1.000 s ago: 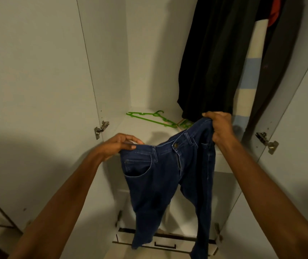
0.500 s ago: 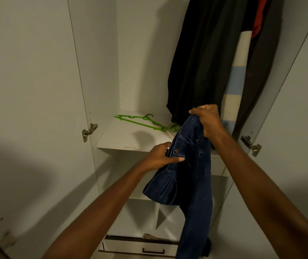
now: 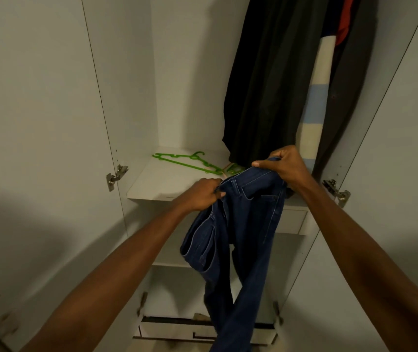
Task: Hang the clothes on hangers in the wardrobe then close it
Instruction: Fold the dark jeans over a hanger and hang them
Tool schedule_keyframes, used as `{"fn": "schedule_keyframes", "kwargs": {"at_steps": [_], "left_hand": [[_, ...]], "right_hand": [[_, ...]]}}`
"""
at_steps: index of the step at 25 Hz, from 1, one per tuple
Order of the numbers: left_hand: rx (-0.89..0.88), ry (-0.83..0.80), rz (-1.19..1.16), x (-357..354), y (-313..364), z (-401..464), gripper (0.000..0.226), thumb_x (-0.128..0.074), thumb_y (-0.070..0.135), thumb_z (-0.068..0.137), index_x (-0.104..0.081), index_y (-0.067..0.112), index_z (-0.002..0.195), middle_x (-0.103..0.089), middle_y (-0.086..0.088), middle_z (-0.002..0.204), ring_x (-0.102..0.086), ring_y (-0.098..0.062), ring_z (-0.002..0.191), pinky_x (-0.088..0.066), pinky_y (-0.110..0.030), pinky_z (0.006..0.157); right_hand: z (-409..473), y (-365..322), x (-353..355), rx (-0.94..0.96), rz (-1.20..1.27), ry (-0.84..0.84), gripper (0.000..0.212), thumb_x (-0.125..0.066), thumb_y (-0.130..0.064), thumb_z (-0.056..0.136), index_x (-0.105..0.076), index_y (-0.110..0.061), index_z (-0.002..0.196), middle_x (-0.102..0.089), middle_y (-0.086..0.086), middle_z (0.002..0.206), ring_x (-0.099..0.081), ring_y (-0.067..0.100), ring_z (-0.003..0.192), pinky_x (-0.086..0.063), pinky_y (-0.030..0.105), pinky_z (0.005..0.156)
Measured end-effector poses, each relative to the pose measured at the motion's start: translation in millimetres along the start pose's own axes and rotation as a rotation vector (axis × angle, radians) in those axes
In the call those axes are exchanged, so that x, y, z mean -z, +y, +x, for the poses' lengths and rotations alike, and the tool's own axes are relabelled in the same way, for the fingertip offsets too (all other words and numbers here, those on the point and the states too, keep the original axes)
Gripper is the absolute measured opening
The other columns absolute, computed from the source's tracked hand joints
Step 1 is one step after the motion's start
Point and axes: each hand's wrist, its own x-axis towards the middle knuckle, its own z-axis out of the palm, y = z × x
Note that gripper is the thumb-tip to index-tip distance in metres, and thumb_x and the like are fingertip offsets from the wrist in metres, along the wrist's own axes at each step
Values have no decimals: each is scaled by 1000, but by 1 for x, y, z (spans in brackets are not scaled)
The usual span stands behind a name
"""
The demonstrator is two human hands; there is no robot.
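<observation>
You hold the jeans [image 3: 238,240] by the waistband with both hands, in front of the open wardrobe [image 3: 116,85]. Your right hand [image 3: 282,165] is the higher one and the deeper one; its fingers are curled tight over one end of the waistband, with the thumb pointing to the left. Your left hand [image 3: 200,195] is lower and a little nearer to you, and its fingers pinch the waistband close to the button. The two hands are near each other, so the waistband is folded between them and the legs hang straight down, past the shelf [image 3: 162,184] toward the drawer [image 3: 177,331] at the bottom. The long axis of the jeans is therefore vertical.

The green hanger [image 3: 185,162] lies flat on the shelf, behind your left hand and a little to the left of it, not touching it. Its long axis goes from the back left to the front right, and one end disappears under the dark clothes [image 3: 273,85] that already hang on the right side. I judge that the left hand is the nearer one to the hanger, so this hand should let go and reach forward, while the right hand alone carries the jeans. The risk, I think, is that the folded waistband slips open when only one hand keeps it.
</observation>
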Motion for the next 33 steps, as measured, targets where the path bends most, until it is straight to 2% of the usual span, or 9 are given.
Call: {"fn": "schedule_keyframes", "kwargs": {"at_steps": [4,11,14,18,22,26,29,31,33], "left_hand": [[33,38,21,29,-4,0,28,-56,21,104,-63,6,126,-69,-12,120,-63,-26,108,-50,-37,95],[209,153,-29,64,-6,-6,19,-63,12,98,-71,0,110,-72,-15,107,-67,-28,98,-50,-33,82],[319,212,-116,72,-6,-10,13,-61,6,95,-71,-2,100,-72,-21,98,-70,-30,81,-57,-37,68],[457,316,-372,86,8,-16,16,-55,-4,91,-70,-9,92,-68,-17,76,-67,-20,55,-61,-33,52],[601,515,-579,99,13,-18,13,-60,-3,91,-67,-11,99,-65,-17,78,-68,-25,55,-63,-43,58],[637,573,-615,99,10,-22,19,-63,-1,88,-64,-13,103,-66,-19,85,-71,-32,58,-63,-46,58],[651,607,-569,101,11,-26,20,-65,4,86,-65,-11,98,-70,-21,86,-72,-32,54,-63,-43,55],[628,617,-553,100,16,-28,12,-64,5,85,-64,-6,90,-69,-20,82,-70,-29,49,-55,-30,43],[612,622,-527,97,21,-30,7,-63,5,86,-59,-1,82,-66,-19,79,-69,-29,50,-47,-23,38]], "right_hand": [[-9,12,-6,97,-159,-38,59,-93,-46,56,-61,1,67,-65,17,68,-60,18,60,-51,35,55],[-36,18,-50,317,-268,-126,44,-89,-9,74,-51,-14,96,-60,-1,91,-61,19,84,-53,31,83],[-44,10,-73,415,-385,-182,40,-73,2,80,-45,-21,96,-56,-1,88,-55,21,76,-52,43,71],[-45,8,-97,389,-355,-208,28,-62,11,73,-66,-16,78,-68,-3,81,-62,18,76,-54,45,74],[-40,-15,-108,223,-190,-275,14,-64,-4,88,-78,-5,85,-74,3,81,-67,15,75,-52,34,73],[-34,-45,-100,125,-66,-337,59,-71,-60,84,-67,-3,67,-63,-1,63,-59,11,57,-47,34,57],[-33,-58,-95,190,-434,-337,65,-72,-84,61,-69,-22,78,-69,-8,75,-65,8,69,-57,34,66],[-31,-63,-93,244,-683,-292,71,-62,-94,58,-65,-25,75,-64,-10,68,-60,7,65,-52,31,67],[-27,-64,-93,242,-710,-278,84,-50,-102,56,-66,-21,69,-61,-8,58,-58,8,58,-46,28,68]]}}
